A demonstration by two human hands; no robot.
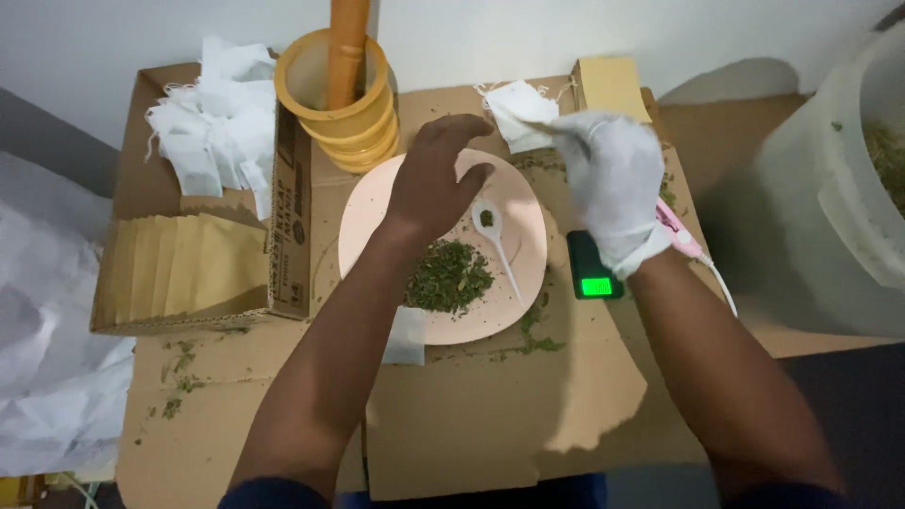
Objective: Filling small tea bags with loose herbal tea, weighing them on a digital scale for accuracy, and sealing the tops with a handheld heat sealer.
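- The cardboard surface (471,415) runs out at its near edge just in front of the person; its near part is the barest stretch, with only scattered green crumbs.
- At the left edge stands an open cardboard box (287,170) holding a row of tan paper envelopes (184,264) and a heap of small white filter bags (212,123).
- A yellow ribbed mortar (344,113) with an orange pestle (346,42) crowds the far side, just beside the pink plate (368,212).
- At the right, a big white tub (830,188) stands off the surface, well apart from the plate.
- The left hand (438,179), bare, hovers over the far part of the plate with fingers loosely spread, holding nothing.
- The right hand (608,184), in a white glove, is pinched on a white filter bag (518,115) at the plate's far right rim.
- Below that hand sits a small black scale (594,269) with a lit green display, and a pink tool (683,236) lies beside it.
- The plate carries a pile of chopped dried green herb (450,275) on its near half, dark and flaky.
- A white plastic spoon (495,240) lies beside the pile, a pinch of herb in its bowl.
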